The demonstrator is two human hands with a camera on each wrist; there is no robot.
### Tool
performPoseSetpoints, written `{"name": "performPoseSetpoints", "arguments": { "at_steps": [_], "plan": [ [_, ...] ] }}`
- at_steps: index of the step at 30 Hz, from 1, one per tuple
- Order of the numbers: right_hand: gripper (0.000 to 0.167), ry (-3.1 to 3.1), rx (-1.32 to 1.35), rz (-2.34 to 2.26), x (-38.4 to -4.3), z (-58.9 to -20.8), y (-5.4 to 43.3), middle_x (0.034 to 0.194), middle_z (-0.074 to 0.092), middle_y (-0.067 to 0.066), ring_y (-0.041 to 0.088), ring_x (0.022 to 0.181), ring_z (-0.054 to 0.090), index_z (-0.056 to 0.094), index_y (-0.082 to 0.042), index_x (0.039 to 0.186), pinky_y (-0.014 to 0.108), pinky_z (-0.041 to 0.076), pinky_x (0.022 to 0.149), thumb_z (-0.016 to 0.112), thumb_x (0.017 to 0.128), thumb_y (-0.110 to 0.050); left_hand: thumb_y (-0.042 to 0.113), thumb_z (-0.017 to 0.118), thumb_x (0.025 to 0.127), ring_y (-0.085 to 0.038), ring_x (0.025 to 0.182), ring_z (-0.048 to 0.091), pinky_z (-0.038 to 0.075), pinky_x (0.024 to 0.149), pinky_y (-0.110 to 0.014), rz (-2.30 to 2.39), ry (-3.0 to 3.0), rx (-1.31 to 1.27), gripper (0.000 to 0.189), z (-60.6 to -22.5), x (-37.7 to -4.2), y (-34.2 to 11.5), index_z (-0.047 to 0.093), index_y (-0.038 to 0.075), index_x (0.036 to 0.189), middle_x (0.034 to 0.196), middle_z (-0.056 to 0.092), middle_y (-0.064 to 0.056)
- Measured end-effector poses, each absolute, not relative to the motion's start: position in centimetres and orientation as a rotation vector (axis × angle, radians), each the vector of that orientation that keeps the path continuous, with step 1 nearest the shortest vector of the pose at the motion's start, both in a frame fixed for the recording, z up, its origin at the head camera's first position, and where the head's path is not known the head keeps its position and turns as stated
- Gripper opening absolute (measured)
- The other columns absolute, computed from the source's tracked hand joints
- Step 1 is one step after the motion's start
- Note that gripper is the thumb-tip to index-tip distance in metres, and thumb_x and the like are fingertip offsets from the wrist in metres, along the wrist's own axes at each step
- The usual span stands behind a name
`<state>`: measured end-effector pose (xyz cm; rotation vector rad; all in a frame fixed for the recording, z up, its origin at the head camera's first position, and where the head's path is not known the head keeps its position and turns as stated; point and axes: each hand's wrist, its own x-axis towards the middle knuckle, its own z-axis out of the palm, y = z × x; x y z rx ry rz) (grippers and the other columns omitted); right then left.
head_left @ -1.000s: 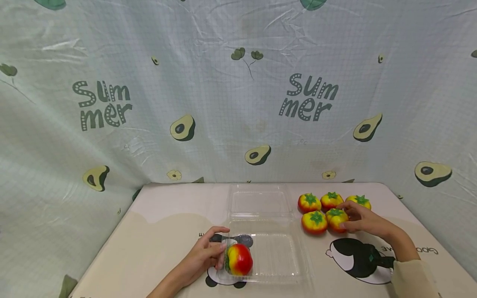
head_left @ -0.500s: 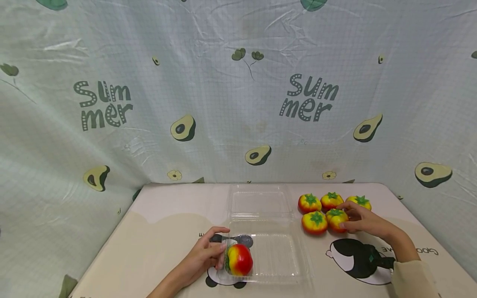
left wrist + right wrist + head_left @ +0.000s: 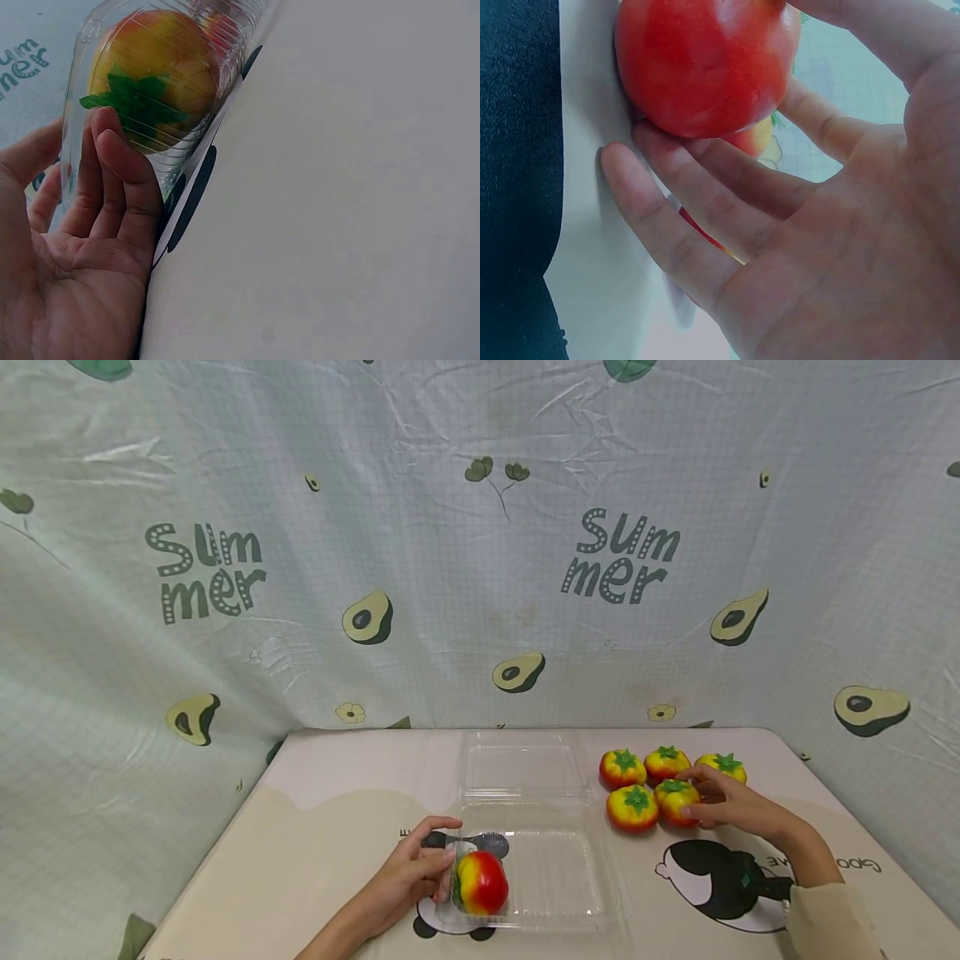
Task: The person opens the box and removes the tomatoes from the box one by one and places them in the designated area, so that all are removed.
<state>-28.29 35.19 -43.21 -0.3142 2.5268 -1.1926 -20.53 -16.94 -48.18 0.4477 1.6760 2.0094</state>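
Note:
A clear plastic container (image 3: 555, 877), with its lid (image 3: 523, 764) folded back, stands in the middle of the table. In its left side a red-yellow toy tomato (image 3: 483, 885) lies tipped over, green leaves toward my left hand (image 3: 408, 868). That hand holds the container's left wall, fingertips against the outside, as the left wrist view shows. At the right, my right hand (image 3: 731, 802) grips the front right tomato (image 3: 676, 803) of a group, thumb at its near side and fingers behind it. The right wrist view shows its red underside (image 3: 705, 67) between the fingers.
Beside the gripped one are more toy tomatoes: a front left one (image 3: 632, 810), two behind (image 3: 622, 769) and one at the far right (image 3: 723, 766), partly hidden by my hand. A printed curtain (image 3: 442, 610) hangs behind the table (image 3: 300, 827).

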Motion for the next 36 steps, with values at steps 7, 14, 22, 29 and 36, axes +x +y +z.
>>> {"name": "performPoseSetpoints", "arguments": {
  "at_steps": [7,14,22,29,36],
  "plan": [
    [0.070,2.533,-0.318,-1.192,-28.22,-43.11,35.06,0.148,0.037,0.036,0.041,0.125,0.055,0.037,-0.003,0.148,0.040,0.061,0.090,0.069,0.095,-0.036,0.019,0.048,0.110,-0.009,0.067,0.059,0.056,0.071,-0.020,2.015,1.671,0.448,0.055,-48.25,-20.56,-16.98,0.021,0.003,0.155,0.076,0.065,0.006],
    [0.068,2.544,-0.323,-1.197,-28.15,-43.02,34.91,0.147,0.036,0.036,0.042,0.125,0.055,0.038,-0.003,0.147,0.038,0.061,0.089,0.070,0.095,-0.035,0.019,0.048,0.110,-0.009,0.067,0.059,0.056,0.071,-0.021,2.012,1.682,0.452,0.056,-48.30,-20.62,-16.96,0.021,0.002,0.155,0.076,0.065,0.006],
    [0.070,2.545,-0.275,-1.195,-28.22,-43.22,34.85,0.146,0.039,0.034,0.032,0.119,0.057,0.037,-0.003,0.148,0.031,0.060,0.085,0.069,0.096,-0.037,0.020,0.048,0.110,-0.009,0.067,0.059,0.056,0.071,-0.021,2.010,1.681,0.451,0.056,-48.29,-20.56,-16.96,0.021,0.002,0.155,0.076,0.065,0.006],
    [0.069,2.538,-0.266,-1.206,-28.21,-43.36,34.81,0.148,0.035,0.035,0.036,0.122,0.055,0.036,-0.003,0.148,0.032,0.060,0.086,0.068,0.097,-0.037,0.020,0.048,0.109,-0.009,0.068,0.059,0.056,0.072,-0.021,2.009,1.682,0.452,0.056,-48.33,-20.56,-16.98,0.021,0.002,0.155,0.076,0.065,0.005],
    [0.069,2.541,-0.261,-1.213,-28.33,-43.33,34.66,0.150,0.032,0.036,0.040,0.124,0.054,0.036,-0.003,0.148,0.032,0.060,0.086,0.069,0.097,-0.036,0.018,0.047,0.110,-0.009,0.067,0.059,0.056,0.071,-0.021,2.015,1.678,0.465,0.053,-48.38,-20.64,-16.97,0.023,0.002,0.154,0.076,0.065,0.006]
  ]
}}
